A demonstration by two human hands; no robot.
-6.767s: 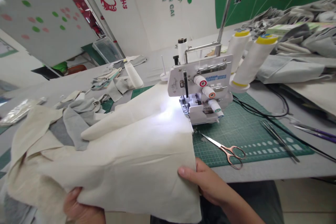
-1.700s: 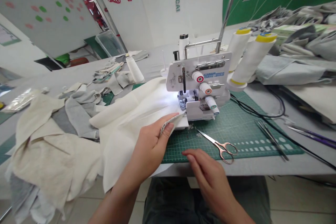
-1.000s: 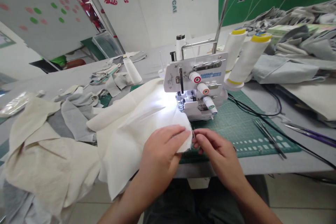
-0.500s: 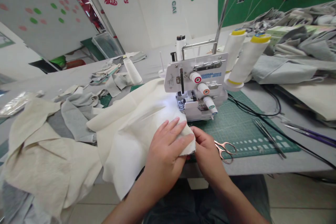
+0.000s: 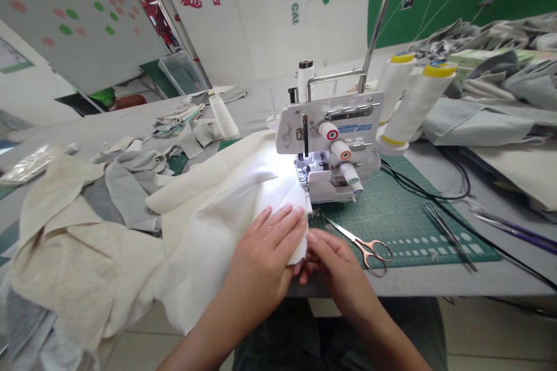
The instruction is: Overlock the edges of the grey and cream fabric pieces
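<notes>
Our left hand (image 5: 261, 258) lies flat on the cream fabric (image 5: 217, 214), palm down. Its 4 fingers are stretched out and a little spread, and the fingertips press on the corner of the cloth just in front of the overlock machine (image 5: 331, 145). This hand is released, it grasps nothing and only holds the cloth down on the table edge.

Our right hand (image 5: 337, 264) is just beside it, on the right, and the 2 hands touch at the fingertips. The fingers of the right hand are bent. The forefinger lies on the edge of the cloth corner and the lower fingers curl under it, so this hand is closed in a pinch on the fabric. The left fingers cover a part of this pinch, and we cannot see how deep the cloth sits in it.

The cream fabric runs from the lit needle area of the machine towards us, hangs over the table edge and spreads to the left, where it lies against grey cloth pieces (image 5: 126, 191) and a beige cloth (image 5: 65, 243).

The machine stands on a green cutting mat (image 5: 400, 214). A pair of scissors (image 5: 365, 246) with rose-coloured handles lies on the mat, near the right hand but not touching it. Tweezers (image 5: 448, 232) lie further right on the mat. Behind the machine stand 2 white thread cones (image 5: 415, 107) with yellow tops
</notes>
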